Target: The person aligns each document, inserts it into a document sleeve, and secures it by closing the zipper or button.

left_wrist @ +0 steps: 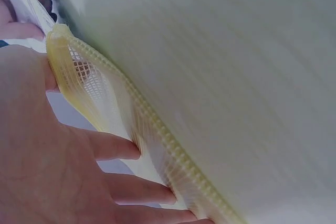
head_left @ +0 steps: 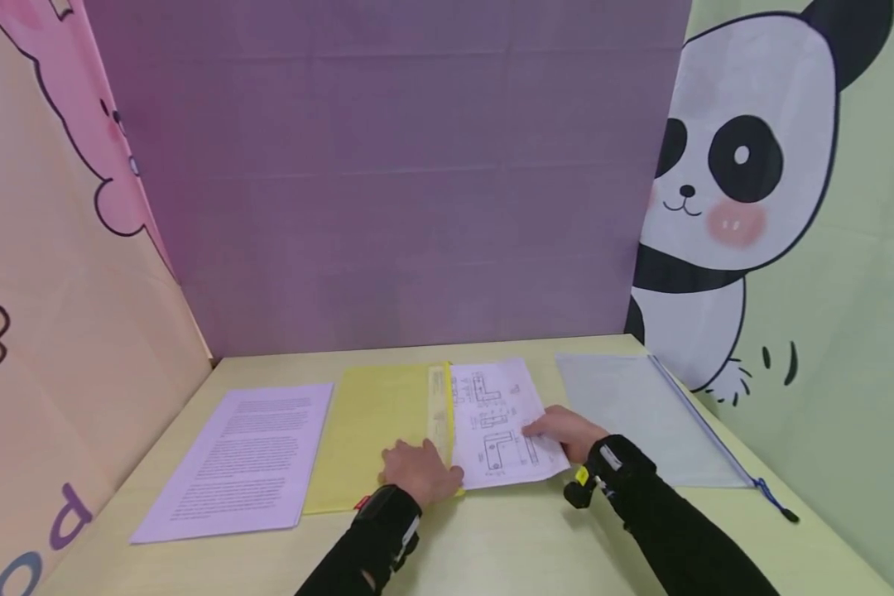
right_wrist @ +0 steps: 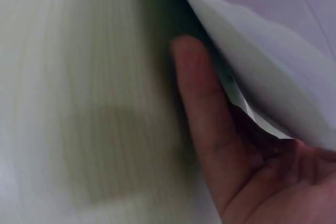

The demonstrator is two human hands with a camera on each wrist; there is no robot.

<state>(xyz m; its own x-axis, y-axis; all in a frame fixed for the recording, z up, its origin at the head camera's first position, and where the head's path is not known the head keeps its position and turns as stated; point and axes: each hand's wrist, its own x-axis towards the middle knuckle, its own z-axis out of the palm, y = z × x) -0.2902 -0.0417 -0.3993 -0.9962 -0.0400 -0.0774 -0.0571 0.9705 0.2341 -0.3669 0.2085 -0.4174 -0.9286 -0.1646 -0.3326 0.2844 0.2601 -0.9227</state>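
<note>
The yellow mesh pouch (head_left: pixel 376 430), flat on the surface (head_left: pixel 492 546), is pinched at its zip edge by the left hand (head_left: pixel 420 472) so the drawing sheet (head_left: pixel 499 422), gripped by the right hand (head_left: pixel 569 432), can be guided.

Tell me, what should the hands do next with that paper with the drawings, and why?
Probably slide the drawing sheet a little further left into the yellow zip pouch. The left hand holds the pouch's zipper edge open, and the right hand grips the sheet's right side. Most of the sheet seems to lie outside the pouch, so another small push looks sensible.
</note>
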